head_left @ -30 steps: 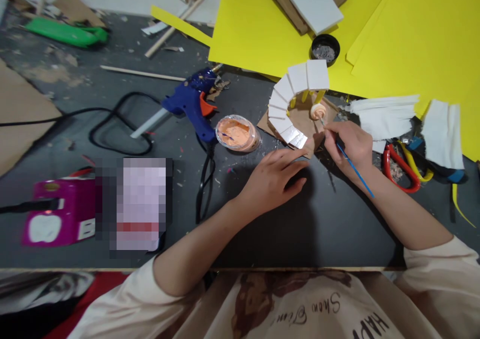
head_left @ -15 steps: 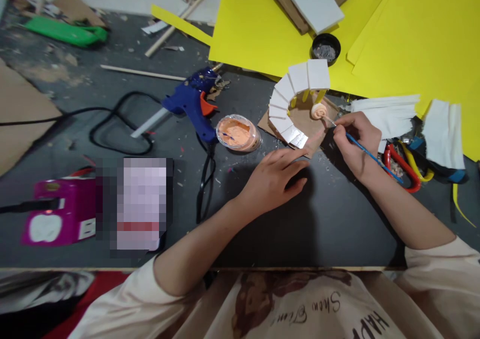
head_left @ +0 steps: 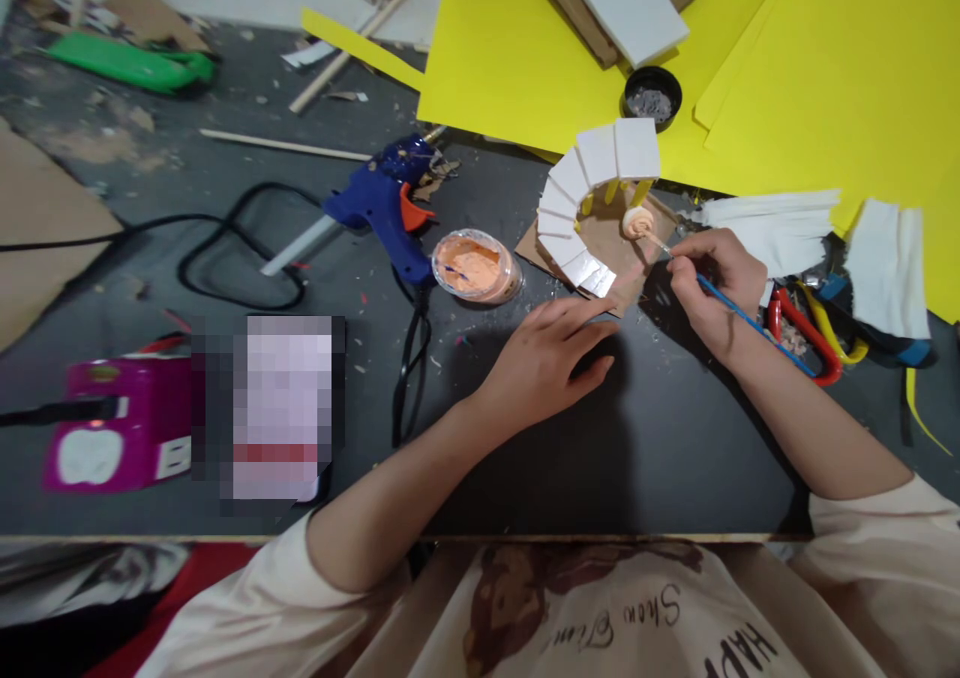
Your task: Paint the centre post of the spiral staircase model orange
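Note:
My right hand (head_left: 720, 288) is closed on a thin blue paintbrush (head_left: 739, 313). Its tip meets a small round piece (head_left: 638, 224), partly coated in peach paint, on a cardboard base (head_left: 632, 273). Around that piece curves a model staircase of white steps (head_left: 577, 203), propped on short yellow supports. My left hand (head_left: 555, 353) lies with fingers apart at the base's near edge, its fingertips touching or very close to the cardboard. Left of the model stands an open clear jar of peach paint (head_left: 477, 266).
A blue glue gun (head_left: 386, 203) with a looping black cord lies left of the jar. Pliers (head_left: 810, 333) and white strips (head_left: 772, 228) are at the right. Yellow sheets (head_left: 510, 48) hold a black cap (head_left: 651, 96). A phone (head_left: 283, 408) and purple box (head_left: 124, 423) sit at left.
My right hand and the brush have shifted slightly down and to the right, with the tip still at the round piece. My left hand stays in place.

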The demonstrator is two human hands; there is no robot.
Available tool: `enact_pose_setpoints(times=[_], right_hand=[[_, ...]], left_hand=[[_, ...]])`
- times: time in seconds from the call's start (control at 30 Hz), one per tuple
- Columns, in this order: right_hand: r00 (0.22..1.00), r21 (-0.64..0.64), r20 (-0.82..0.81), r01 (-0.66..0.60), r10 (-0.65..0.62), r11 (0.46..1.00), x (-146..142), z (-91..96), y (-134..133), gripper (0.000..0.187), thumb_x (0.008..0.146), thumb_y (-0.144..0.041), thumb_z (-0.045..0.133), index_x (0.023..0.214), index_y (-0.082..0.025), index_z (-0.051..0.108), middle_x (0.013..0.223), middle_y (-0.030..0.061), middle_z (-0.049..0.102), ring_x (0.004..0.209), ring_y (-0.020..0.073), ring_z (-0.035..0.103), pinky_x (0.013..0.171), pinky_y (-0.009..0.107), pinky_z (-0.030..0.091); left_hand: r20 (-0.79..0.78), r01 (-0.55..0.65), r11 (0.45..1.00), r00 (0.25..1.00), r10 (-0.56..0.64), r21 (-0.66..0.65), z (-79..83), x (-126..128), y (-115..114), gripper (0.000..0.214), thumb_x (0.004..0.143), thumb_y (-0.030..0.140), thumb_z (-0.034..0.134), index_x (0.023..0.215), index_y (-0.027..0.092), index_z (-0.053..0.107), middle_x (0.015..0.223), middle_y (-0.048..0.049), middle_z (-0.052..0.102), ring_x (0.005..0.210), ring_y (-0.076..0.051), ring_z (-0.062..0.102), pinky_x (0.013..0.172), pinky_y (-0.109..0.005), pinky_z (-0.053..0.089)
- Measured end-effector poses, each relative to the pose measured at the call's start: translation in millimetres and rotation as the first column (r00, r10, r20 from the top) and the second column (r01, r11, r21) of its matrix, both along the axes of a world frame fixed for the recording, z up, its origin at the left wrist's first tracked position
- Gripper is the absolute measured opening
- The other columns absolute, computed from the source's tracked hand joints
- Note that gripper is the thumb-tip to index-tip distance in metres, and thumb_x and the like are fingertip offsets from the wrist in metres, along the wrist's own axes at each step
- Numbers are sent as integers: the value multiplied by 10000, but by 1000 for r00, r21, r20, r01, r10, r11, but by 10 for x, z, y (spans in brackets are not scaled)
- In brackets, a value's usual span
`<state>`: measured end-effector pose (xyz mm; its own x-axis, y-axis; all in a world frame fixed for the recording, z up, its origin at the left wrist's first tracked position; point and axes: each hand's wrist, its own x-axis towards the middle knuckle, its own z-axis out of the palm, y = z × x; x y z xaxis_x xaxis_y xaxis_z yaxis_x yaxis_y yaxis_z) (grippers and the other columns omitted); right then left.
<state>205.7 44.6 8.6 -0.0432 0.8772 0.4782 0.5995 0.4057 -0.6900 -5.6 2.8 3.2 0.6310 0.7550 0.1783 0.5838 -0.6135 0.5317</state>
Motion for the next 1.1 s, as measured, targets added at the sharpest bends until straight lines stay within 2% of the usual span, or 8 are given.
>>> enact_pose_setpoints(times=[0.1,0.2,0.37,0.5,0.6,0.8,1.0,1.1], right_hand=[[1000,-36,-3,4,-4,999,1,-3,3,89,778,-146,545,761,-223,585,700,-24,627,613,126,579,600,261,480],[999,-23,-35,35,-36,999,1,9,0,111,773,-125,544,743,-225,581,657,-33,602,570,117,553,561,250,457],[1000,-63,-24,-10,9,998,-6,22,-9,72,813,-175,552,795,-221,605,722,-31,638,643,110,588,623,242,474],[997,-55,-53,61,-64,997,-10,15,-8,94,781,-140,532,752,-210,589,662,-44,603,576,97,549,567,232,454],[995,-57,-83,48,-53,997,-5,10,-3,62,790,-167,555,775,-211,597,687,-32,618,589,108,560,566,248,461],[977,-143,-189,73,-100,987,27,-44,44,97,769,-119,560,755,-210,593,657,-43,595,582,100,546,556,242,442],[976,-118,-207,43,-67,992,30,-48,57,53,808,-169,573,796,-210,604,689,-51,612,608,88,572,587,231,456],[978,-100,-192,58,-77,993,29,-63,65,93,770,-120,579,738,-203,608,654,-58,597,581,79,548,561,218,436]], left_hand=[[-1,-1,1000,1000,1,23,-2,2,0,272,910,279,489,1118,156,613,1293,-107,609,1132,-257,574,968,-423,460],[6,2,999,1000,-2,45,-8,3,1,274,908,274,494,1113,138,615,1281,-112,616,1116,-262,581,957,-424,466],[-3,4,1000,1000,-4,28,-15,1,1,277,910,278,487,1124,152,609,1291,-109,609,1135,-254,571,969,-426,460],[3,4,999,1000,-4,42,-13,1,2,273,907,277,495,1114,142,613,1283,-112,614,1119,-261,581,953,-427,469],[10,2,999,1000,-2,51,-11,3,4,271,907,275,500,1111,140,615,1277,-112,618,1113,-261,585,952,-427,472],[5,3,999,1000,-3,33,-14,-1,7,273,910,278,490,1115,146,612,1282,-115,614,1124,-261,577,960,-434,466],[7,3,1000,1000,-4,23,-18,-8,1,270,909,275,490,1118,152,609,1283,-112,612,1127,-254,574,970,-428,459],[9,3,1000,1000,-3,30,-22,-8,-1,272,908,275,492,1116,147,610,1281,-116,612,1127,-259,573,964,-429,461]])
